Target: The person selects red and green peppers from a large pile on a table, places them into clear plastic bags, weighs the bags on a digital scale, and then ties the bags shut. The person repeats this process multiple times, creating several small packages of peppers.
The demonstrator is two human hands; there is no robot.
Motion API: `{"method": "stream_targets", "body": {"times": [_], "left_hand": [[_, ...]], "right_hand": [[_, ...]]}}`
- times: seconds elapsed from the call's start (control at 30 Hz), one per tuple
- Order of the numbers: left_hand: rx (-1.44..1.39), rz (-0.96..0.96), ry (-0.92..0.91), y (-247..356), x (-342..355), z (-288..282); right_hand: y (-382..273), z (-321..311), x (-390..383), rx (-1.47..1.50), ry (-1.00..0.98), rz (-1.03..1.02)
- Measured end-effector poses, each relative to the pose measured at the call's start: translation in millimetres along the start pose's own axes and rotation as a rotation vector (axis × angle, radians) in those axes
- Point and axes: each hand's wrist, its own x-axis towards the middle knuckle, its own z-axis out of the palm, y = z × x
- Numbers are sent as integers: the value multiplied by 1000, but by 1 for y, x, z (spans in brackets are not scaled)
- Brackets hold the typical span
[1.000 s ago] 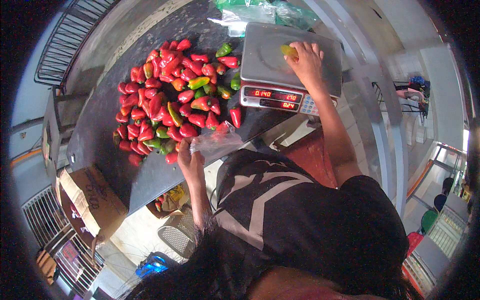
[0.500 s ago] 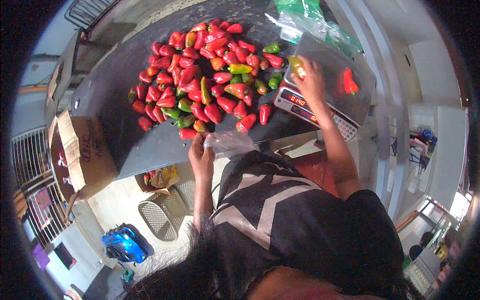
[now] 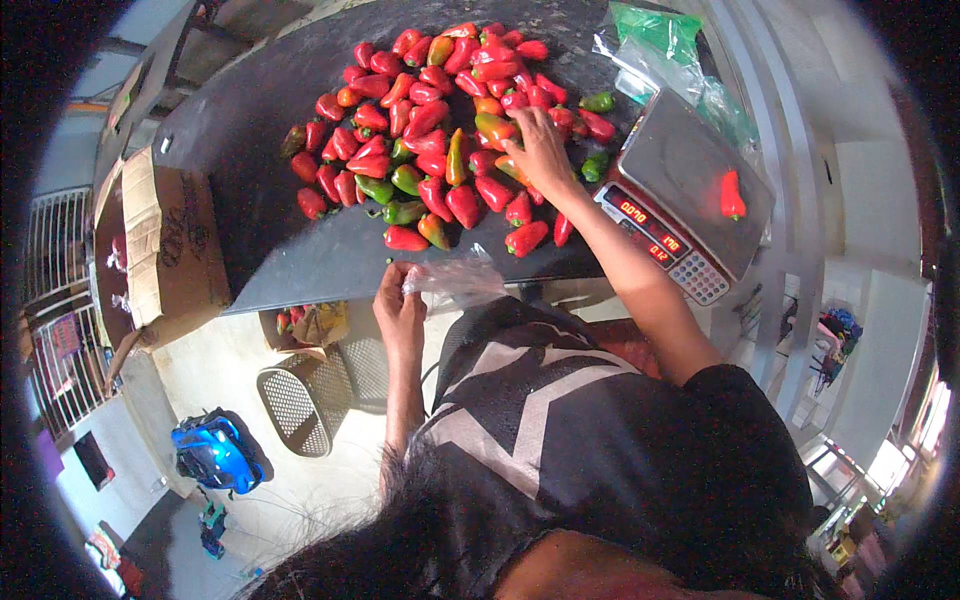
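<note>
Dark worktop (image 3: 240, 150) above a pale floor (image 3: 355, 500), with a grey scale (image 3: 690, 165) at the right end as landmark. Well to the left of the scale: an open cardboard box (image 3: 185, 245). Lower left of the scale, down on the floor: a blue bag (image 3: 218, 455), then a perforated basket (image 3: 300, 405).

Spread widely left of the scale: a heap of peppers (image 3: 427, 120), mostly red, some green or orange. Judging by gloss and plump shape: light, firm but hollow, apt to slip or roll, easily bruised under a hard pinch. Best taken round the shoulders, near the stem.

Lower left of the scale, by the heap's near edge: left grip (image 3: 400, 305), pinched together on one edge of a clear plastic bag (image 3: 458, 280). Probably limp, almost weightless, prone to cling; best held by an edge.

Nearer the scale, still left: a yellow-orange pepper (image 3: 493, 128), with the right grip (image 3: 545, 155) at its side, fingers partly bent; cannot tell whether closed on it or merely touching. Just beyond the scale's far edge: green and clear plastic (image 3: 655, 40). On the scale's platter: one red pepper (image 3: 733, 195), easy to lift by the broad stem end.
</note>
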Motion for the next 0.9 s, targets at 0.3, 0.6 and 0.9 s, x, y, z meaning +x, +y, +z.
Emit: {"method": "stream_targets", "body": {"times": [0.3, 0.6, 0.9], "left_hand": [[-44, 20, -59, -2, 11, 1], [41, 0, -79, 4, 12, 17], [26, 17, -138, -7, 19, 23]], "right_hand": [[-1, -6, -59, -78, -184, -1], [38, -35, -35, 235, 13, 148], [38, -67, -20, -2, 158, 200]]}}
